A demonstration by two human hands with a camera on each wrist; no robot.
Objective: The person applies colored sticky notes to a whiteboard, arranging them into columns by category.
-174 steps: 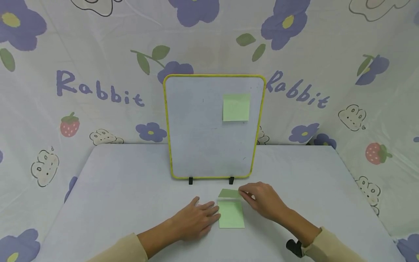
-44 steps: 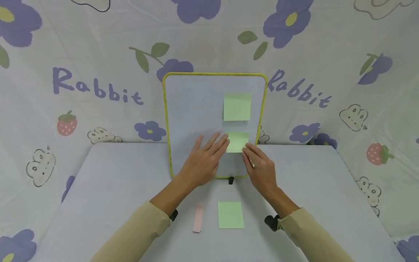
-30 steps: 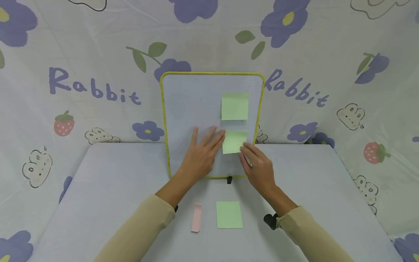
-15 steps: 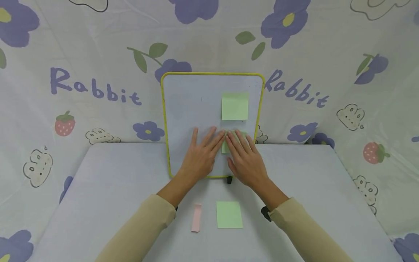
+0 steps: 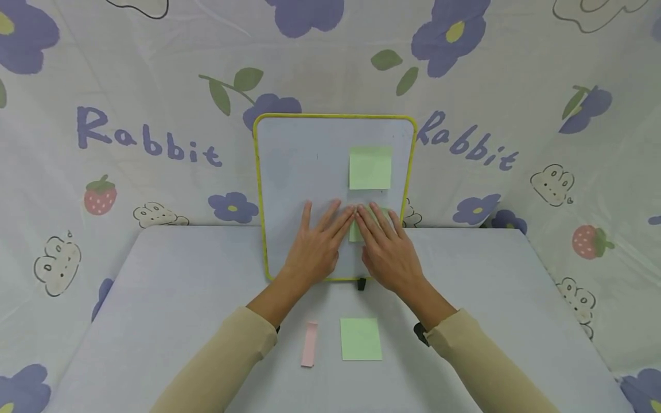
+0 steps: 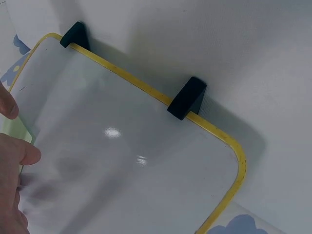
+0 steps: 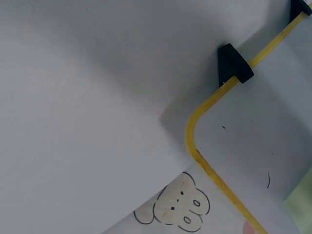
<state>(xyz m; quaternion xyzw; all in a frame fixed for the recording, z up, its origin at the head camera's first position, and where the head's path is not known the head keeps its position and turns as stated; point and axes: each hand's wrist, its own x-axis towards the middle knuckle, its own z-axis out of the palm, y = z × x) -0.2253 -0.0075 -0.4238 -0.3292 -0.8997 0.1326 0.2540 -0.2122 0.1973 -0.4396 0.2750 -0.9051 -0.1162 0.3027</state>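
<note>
A whiteboard (image 5: 299, 172) with a yellow frame stands upright on the table. On its upper right is one green sticky note (image 5: 370, 168). Below that, a second green sticky note (image 5: 355, 233) lies against the board, largely covered by my right hand (image 5: 391, 252), whose straight fingers press on it. My left hand (image 5: 316, 246) rests flat on the board with fingers spread, its fingertips at the note's upper left edge. In the left wrist view, a thumb (image 6: 27, 152) shows beside the note (image 6: 18, 130). The right wrist view catches only the note's corner (image 7: 300, 202).
On the white table (image 5: 196, 287) in front of the board lie a green sticky note or pad (image 5: 361, 339) and a narrow pink paper strip (image 5: 309, 344). Black feet (image 7: 235, 63) hold the board's lower edge. A patterned cloth (image 5: 320, 74) hangs behind.
A green note was lifted from the table and now sits on the board. My right hand has gone from pinching its lower right corner to pressing flat over it. The pink strip has come into view.
</note>
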